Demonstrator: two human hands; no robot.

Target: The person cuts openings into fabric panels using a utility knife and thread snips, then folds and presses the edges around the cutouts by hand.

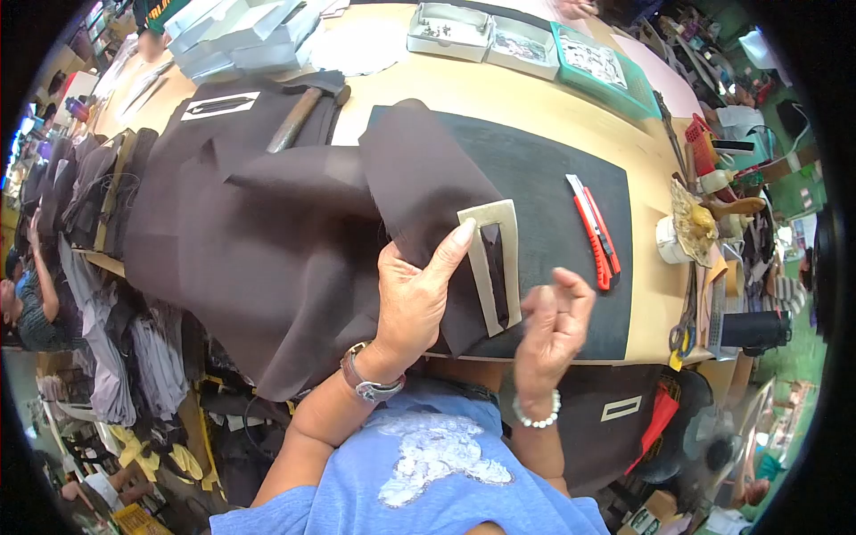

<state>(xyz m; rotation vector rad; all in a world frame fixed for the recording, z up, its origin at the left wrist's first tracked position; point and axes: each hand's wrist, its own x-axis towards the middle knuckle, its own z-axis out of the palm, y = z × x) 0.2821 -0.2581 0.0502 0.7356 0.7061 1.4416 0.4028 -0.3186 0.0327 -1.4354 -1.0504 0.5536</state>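
My left hand is closed on a dark brown fabric piece, its thumb pressed on the corner of a cream rectangular frame that lies on the cloth. Inside the frame, the dark fabric shows a narrow slit with puckered edges. Just right of the frame's lower end, my right hand is raised with bent, slightly blurred fingers; whether they pinch anything is unclear. A red utility knife with its blade out lies on the black cutting mat, beyond the right hand.
A hammer rests on folded dark cloth beside another framed slit. Along the back are white boxes of small parts and a green tray. Scissors hang at the right table edge, near a white glue pot.
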